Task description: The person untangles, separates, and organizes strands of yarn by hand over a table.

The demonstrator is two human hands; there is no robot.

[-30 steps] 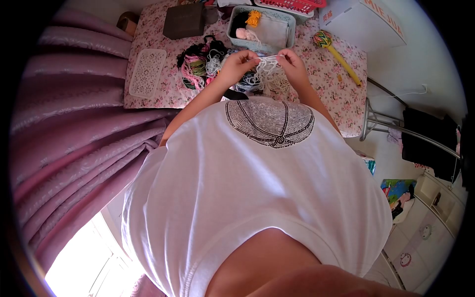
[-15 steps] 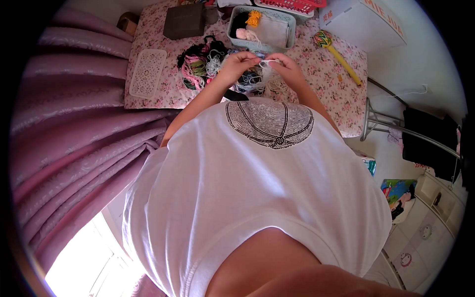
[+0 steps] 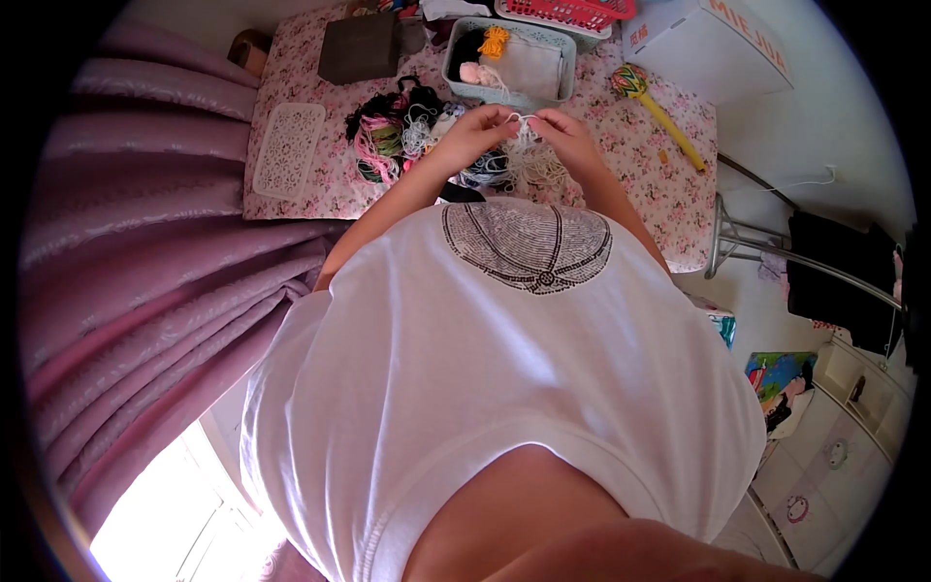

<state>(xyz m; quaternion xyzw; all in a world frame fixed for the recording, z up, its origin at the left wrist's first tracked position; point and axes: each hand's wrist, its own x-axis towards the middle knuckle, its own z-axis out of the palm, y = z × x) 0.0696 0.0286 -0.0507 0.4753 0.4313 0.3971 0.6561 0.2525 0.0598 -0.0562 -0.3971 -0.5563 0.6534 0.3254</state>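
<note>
My left hand and my right hand are raised close together over the table, fingers pinched. Between them runs white yarn, gripped at each end and sagging into loose strands in the middle. Below and to the left lies a tangled heap of yarn: a pink, green and black bundle, a white-grey skein and a dark blue-grey bundle. Cream yarn spreads in loops under my right hand. My left wrist partly covers the heap.
Behind the hands stands a pale basket holding black, orange and pink yarn balls. A dark box, a white lattice lid, a red basket, a yellow-handled stick and a white carton surround the flowered tablecloth.
The hands have drawn slightly apart and the white yarn between them now hangs in looser strands. More of the cream yarn shows beneath. The view has shifted slightly.
</note>
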